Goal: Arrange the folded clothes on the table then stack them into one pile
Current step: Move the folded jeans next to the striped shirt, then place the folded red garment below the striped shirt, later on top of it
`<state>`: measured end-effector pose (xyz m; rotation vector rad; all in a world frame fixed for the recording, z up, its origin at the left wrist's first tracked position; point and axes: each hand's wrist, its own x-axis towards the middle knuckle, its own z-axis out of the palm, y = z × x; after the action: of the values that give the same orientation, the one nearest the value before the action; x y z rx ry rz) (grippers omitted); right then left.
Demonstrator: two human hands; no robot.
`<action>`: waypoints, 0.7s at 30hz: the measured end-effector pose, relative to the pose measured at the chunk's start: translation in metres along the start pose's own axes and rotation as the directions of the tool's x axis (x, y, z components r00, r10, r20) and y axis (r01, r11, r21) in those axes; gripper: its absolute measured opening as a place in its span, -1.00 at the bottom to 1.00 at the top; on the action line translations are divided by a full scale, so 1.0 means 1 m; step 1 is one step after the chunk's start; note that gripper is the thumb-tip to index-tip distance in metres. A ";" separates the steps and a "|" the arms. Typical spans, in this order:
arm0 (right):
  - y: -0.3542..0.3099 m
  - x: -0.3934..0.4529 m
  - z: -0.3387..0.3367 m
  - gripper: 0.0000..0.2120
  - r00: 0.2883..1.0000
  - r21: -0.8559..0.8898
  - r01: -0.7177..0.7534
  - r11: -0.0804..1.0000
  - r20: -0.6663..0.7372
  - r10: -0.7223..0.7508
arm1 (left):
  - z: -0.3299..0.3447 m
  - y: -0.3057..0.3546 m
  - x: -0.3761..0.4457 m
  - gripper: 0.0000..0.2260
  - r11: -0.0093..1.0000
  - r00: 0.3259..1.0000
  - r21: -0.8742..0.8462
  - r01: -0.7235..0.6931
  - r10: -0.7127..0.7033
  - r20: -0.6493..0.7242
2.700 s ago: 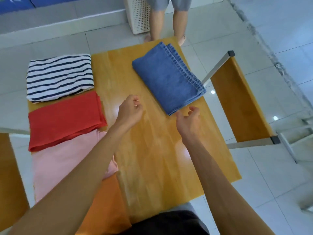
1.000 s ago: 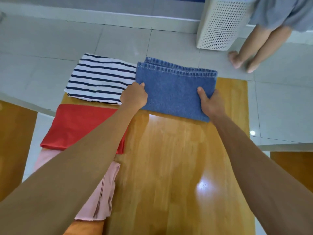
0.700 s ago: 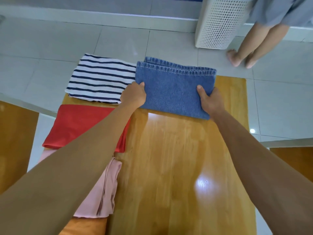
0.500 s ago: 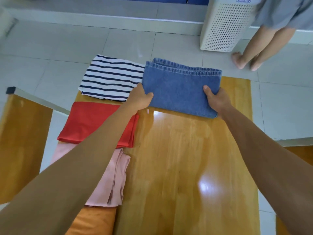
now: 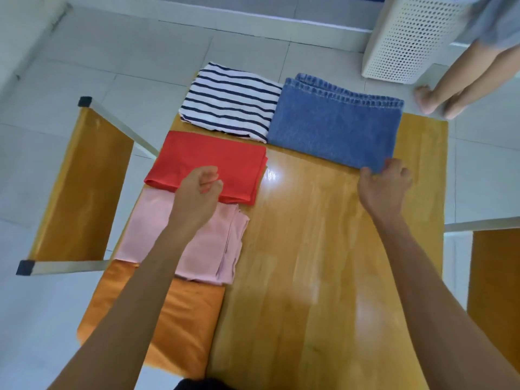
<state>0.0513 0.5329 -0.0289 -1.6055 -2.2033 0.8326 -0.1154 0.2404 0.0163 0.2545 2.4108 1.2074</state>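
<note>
Several folded clothes lie on the wooden table (image 5: 323, 249). Down the left side run a striped shirt (image 5: 230, 102), a red piece (image 5: 213, 159), a pink piece (image 5: 157, 229) and an orange piece (image 5: 183, 319). Folded blue jeans (image 5: 334, 122) lie at the far edge, touching the striped shirt. My right hand (image 5: 385, 184) pinches the near right corner of the jeans. My left hand (image 5: 199, 192) hovers over the red piece's near edge, fingers curled in a loose fist, holding nothing.
Wooden benches with white metal frames stand on the left (image 5: 81, 187) and on the right (image 5: 495, 291). A white perforated basket (image 5: 410, 38) stands on the tiled floor beyond the table, and a person's bare legs (image 5: 450, 77) are beside it.
My left hand has let go of the jeans' left corner and pulled back over the red piece. The right hand stays on the jeans' near right corner. The camera view has shifted left.
</note>
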 end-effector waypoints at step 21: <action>-0.154 -0.110 0.130 -0.47 0.917 -0.069 -0.058 0.996 0.391 0.081 | -0.073 -0.063 0.117 -0.62 0.979 0.977 0.162 0.120 -0.088 -0.194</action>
<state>-0.1011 0.3608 -0.0277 -1.6688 -2.4649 1.2190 -0.2509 0.1908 -0.0295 0.0674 2.6586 1.0160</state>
